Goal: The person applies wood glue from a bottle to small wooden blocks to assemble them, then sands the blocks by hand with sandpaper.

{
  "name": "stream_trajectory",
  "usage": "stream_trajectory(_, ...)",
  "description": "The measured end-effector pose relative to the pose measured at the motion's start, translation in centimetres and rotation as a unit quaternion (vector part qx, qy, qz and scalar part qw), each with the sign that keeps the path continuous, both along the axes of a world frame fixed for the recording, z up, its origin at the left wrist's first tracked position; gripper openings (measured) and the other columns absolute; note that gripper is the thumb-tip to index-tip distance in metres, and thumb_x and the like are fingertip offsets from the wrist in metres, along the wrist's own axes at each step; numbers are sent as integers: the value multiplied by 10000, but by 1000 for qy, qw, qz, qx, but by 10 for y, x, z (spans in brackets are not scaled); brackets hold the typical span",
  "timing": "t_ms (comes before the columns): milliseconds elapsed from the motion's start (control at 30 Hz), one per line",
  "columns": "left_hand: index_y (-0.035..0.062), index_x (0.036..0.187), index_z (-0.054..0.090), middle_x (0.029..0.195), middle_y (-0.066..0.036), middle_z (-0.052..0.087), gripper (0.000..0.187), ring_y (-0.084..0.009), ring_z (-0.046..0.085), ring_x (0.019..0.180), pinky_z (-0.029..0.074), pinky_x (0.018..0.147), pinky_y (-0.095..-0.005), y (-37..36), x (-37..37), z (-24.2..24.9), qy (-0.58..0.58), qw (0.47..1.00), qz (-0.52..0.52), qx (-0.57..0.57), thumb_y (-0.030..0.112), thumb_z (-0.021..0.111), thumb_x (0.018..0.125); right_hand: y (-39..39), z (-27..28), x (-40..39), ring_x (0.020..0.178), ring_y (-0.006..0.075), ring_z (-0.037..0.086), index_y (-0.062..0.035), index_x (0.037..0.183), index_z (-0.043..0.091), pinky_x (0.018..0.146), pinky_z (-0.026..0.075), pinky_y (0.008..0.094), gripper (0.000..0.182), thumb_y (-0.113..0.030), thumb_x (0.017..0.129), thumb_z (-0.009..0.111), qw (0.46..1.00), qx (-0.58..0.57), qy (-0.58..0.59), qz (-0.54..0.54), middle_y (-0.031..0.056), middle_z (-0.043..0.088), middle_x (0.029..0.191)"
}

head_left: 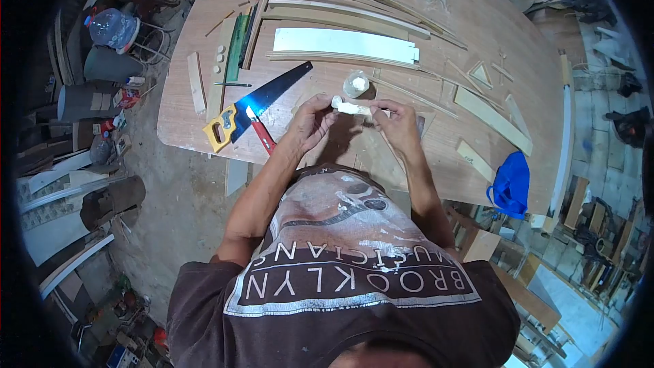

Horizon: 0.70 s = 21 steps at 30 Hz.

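Over the wooden table (286, 85), near its front edge, my left hand (314, 123) pinches one end of a small strip coated in white (353, 108), with a white lump at that end. The fingers of my right hand (397, 123) are closed on the strip's other end, which they partly hide. Just beyond the strip stands a small clear cup (355, 84) with white stuff in it. A saw (262, 101) with a yellow handle lies left of my left hand, and a red utility knife (260, 131) lies between the saw and my left forearm.
Long thin wood strips (368, 0) and a white board (346, 46) lie across the far part. At the left are a green strip (236, 48) and small round pieces (219, 58). Light planks (492, 119) and a blue bag (509, 185) lie at the right.
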<state>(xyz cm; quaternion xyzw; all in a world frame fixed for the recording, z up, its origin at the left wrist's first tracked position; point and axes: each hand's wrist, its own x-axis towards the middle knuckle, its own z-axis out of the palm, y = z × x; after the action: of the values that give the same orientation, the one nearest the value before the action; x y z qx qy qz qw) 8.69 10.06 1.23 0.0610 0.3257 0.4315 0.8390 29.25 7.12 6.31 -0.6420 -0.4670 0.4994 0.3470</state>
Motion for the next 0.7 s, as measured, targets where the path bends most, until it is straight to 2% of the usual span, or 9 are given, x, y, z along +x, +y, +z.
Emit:
stream_trajectory(67,7,933,559,870,-101,615,109,-131,615,684,545,608,-202,0,0,2,-2,1000,-2,-4,113,554,904,1,-3,5,568,63,548,24,969,684,496,448,207,165,-97,869,634,994,26,106,-7,35,631,693)
stream_trajectory(267,5,946,564,858,-107,618,115,-146,628,713,547,618,-207,2,0,-1,-13,1000,-1,1,110,551,902,0,11,-5,562,64,549,17,973,689,485,450,206,167,-99,863,641,999,2,39,-17,27,623,674)
stream_trajectory(367,1,954,562,880,-122,625,122,-159,636,742,552,636,-217,-2,-3,1,2,1000,12,-10,111,541,904,5,4,9,542,59,532,14,978,687,472,416,189,171,-101,856,653,995,34,85,-39,22,612,670)
stream_trajectory(500,-9,959,556,897,-144,630,131,-177,638,752,555,651,-232,-2,-4,-1,-8,1000,5,-4,109,529,907,14,14,-2,536,58,526,13,975,688,469,420,197,167,-97,855,652,996,6,80,-27,14,604,665)
stream_trajectory(567,-12,957,556,894,-149,632,135,-182,639,752,555,651,-235,-4,-6,-1,-7,1000,10,-7,110,529,906,18,0,-7,529,60,534,9,963,696,462,421,191,154,-77,849,636,998,52,2,29,32,625,664)
stream_trajectory(600,-13,956,556,890,-148,632,139,-184,638,753,554,645,-233,-5,-8,-3,-2,1000,19,-1,113,535,902,20,2,-7,529,60,534,9,963,696,462,421,191,154,-77,849,636,998,51,2,32,32,625,664)
stream_trajectory(667,-14,956,557,886,-148,633,142,-186,638,754,552,638,-232,0,-18,-7,6,999,33,5,115,542,899,29,6,-4,527,63,518,19,971,686,464,425,200,155,-61,850,630,995,65,69,-32,14,590,652)
stream_trajectory(700,-13,957,557,887,-142,633,145,-183,633,749,546,628,-226,1,-27,-10,9,998,63,10,117,550,893,35,3,3,564,54,537,8,986,685,495,441,195,171,-66,842,628,989,82,101,-64,28,615,685)
